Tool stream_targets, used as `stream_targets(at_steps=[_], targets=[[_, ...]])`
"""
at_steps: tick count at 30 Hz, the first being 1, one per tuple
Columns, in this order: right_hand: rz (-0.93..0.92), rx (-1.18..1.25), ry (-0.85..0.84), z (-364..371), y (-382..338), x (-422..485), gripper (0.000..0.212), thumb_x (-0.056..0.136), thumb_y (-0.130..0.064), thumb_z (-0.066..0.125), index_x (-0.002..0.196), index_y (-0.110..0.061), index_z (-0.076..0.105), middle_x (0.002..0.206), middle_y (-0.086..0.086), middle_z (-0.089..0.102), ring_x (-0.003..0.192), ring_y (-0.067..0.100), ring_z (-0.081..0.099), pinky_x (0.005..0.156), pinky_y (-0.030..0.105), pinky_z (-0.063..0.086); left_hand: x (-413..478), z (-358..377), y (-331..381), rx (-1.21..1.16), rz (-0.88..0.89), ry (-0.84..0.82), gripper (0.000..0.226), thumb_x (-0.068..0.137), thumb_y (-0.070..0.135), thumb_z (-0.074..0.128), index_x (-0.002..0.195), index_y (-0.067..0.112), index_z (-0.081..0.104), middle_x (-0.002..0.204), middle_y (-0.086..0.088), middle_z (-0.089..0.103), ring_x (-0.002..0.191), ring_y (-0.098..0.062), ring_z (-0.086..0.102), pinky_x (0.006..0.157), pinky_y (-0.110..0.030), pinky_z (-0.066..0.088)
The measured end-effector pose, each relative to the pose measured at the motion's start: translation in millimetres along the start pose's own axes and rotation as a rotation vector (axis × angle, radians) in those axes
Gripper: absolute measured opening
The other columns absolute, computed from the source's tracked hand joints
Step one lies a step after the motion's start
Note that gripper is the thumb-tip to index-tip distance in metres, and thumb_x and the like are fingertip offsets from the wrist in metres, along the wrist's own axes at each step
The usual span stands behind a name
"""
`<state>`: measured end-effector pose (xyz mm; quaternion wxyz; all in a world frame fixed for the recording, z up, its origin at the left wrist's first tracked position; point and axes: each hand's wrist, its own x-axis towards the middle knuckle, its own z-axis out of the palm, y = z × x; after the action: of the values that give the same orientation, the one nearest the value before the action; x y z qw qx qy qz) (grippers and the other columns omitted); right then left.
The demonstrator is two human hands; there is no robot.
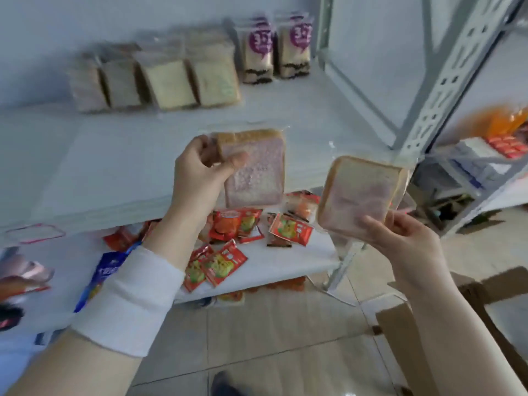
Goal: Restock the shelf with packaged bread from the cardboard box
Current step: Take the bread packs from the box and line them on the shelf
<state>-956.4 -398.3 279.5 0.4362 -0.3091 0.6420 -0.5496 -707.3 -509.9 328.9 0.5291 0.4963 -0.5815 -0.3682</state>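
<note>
Now, left: my left hand (200,170) pinches the left bread pack (257,172) at its top corner between thumb and fingers, upright above the shelf (114,167) front edge.
Right: my right hand (400,232) has fingers curled round the lower edge of the right bread pack (360,190), which is tilted, near the shelf's right end.
Stock: bread row (160,81) stands at the shelf's back (blurred, count unsure), with purple-label packs (274,52) just beside it.
Lower board: red packets (228,252) lie scattered.
Box: cardboard box (400,324) sits on the floor, lower right.
</note>
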Motion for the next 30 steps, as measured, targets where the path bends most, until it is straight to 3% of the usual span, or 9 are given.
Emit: stream_targets(at_steps=[4, 8, 11, 13, 17, 20, 22, 26, 30], targets=[[-0.134, -0.06, -0.151, 149, -37, 17, 0.007, 0.07, -0.024, 0.077, 0.075, -0.022, 0.072, 0.079, -0.001, 0.075, 0.076, 0.014, 0.069, 0.07, 0.029, 0.056, 53, -141, -17, 0.028, 0.0, 0.197, 0.022, 0.073, 0.015, 0.075, 0.082, 0.025, 0.057, 0.069, 0.019, 0.065, 0.063, 0.013, 0.059, 0.056, -0.004, 0.043], [-0.148, -0.094, -0.234, 286, -45, 40, 0.009, 0.072, -0.02, 0.076, 0.078, -0.018, 0.069, 0.082, 0.006, 0.071, 0.078, 0.02, 0.065, 0.083, 0.041, 0.053, 101, -245, -55, 0.067, -0.057, 0.313, 0.031, 0.072, 0.014, 0.076, 0.098, 0.014, 0.059, 0.085, 0.009, 0.065, 0.073, 0.003, 0.061, 0.062, -0.008, 0.047], [-0.158, -0.12, -0.258, 364, -44, 62, 0.018, 0.073, -0.02, 0.077, 0.086, -0.01, 0.069, 0.077, 0.003, 0.066, 0.072, 0.017, 0.059, 0.076, 0.039, 0.051, 141, -284, -83, 0.079, -0.089, 0.373, 0.029, 0.072, 0.013, 0.076, 0.096, 0.013, 0.06, 0.081, 0.009, 0.063, 0.072, 0.0, 0.059, 0.064, -0.009, 0.047], [-0.173, -0.13, -0.249, 405, -45, 82, 0.029, 0.073, -0.02, 0.077, 0.097, -0.006, 0.068, 0.079, 0.002, 0.066, 0.072, 0.015, 0.057, 0.071, 0.031, 0.048, 173, -300, -100, 0.083, -0.104, 0.397, 0.025, 0.072, 0.015, 0.076, 0.091, 0.014, 0.06, 0.077, 0.011, 0.061, 0.067, 0.0, 0.056, 0.06, -0.007, 0.045], [-0.188, -0.117, -0.179, 474, -49, 127, 0.036, 0.078, -0.016, 0.072, 0.11, -0.01, 0.055, 0.093, 0.004, 0.066, 0.08, 0.017, 0.058, 0.069, 0.025, 0.043, 241, -314, -132, 0.099, -0.121, 0.402, 0.022, 0.071, 0.016, 0.077, 0.084, 0.016, 0.06, 0.079, 0.004, 0.062, 0.073, -0.012, 0.057, 0.07, -0.024, 0.047], [-0.212, -0.158, -0.1, 517, -46, 159, 0.032, 0.079, -0.02, 0.072, 0.099, -0.017, 0.047, 0.085, -0.003, 0.058, 0.073, 0.013, 0.053, 0.062, 0.023, 0.039, 289, -312, -155, 0.119, -0.123, 0.371, 0.025, 0.071, 0.018, 0.078, 0.088, 0.014, 0.06, 0.081, 0.001, 0.061, 0.076, -0.015, 0.055, 0.071, -0.026, 0.045], [-0.24, -0.215, -0.064, 539, -45, 176, 0.027, 0.081, -0.02, 0.07, 0.099, -0.014, 0.051, 0.089, -0.002, 0.057, 0.081, 0.016, 0.053, 0.07, 0.024, 0.038, 314, -310, -169, 0.133, -0.133, 0.395, 0.027, 0.071, 0.021, 0.077, 0.091, 0.013, 0.061, 0.082, 0.001, 0.06, 0.076, -0.015, 0.054, 0.073, -0.028, 0.045], [-0.328, -0.433, 0.068, 564, -41, 199, 0.036, 0.084, -0.024, 0.066, 0.113, -0.004, 0.059, 0.119, 0.014, 0.05, 0.113, 0.029, 0.042, 0.099, 0.032, 0.033, 344, -306, -192, 0.065, -0.156, 0.466, 0.036, 0.072, 0.021, 0.077, 0.102, 0.014, 0.058, 0.081, 0.016, 0.056, 0.073, 0.003, 0.053, 0.064, -0.004, 0.043], [-0.368, -0.444, 0.172, 575, -38, 199, 0.04, 0.083, -0.016, 0.066, 0.118, -0.007, 0.05, 0.114, 0.012, 0.051, 0.111, 0.027, 0.039, 0.09, 0.024, 0.027, 353, -296, -199, 0.03, -0.143, 0.474, 0.039, 0.074, 0.022, 0.076, 0.105, 0.013, 0.055, 0.087, 0.016, 0.057, 0.079, 0.004, 0.055, 0.066, -0.001, 0.042]])
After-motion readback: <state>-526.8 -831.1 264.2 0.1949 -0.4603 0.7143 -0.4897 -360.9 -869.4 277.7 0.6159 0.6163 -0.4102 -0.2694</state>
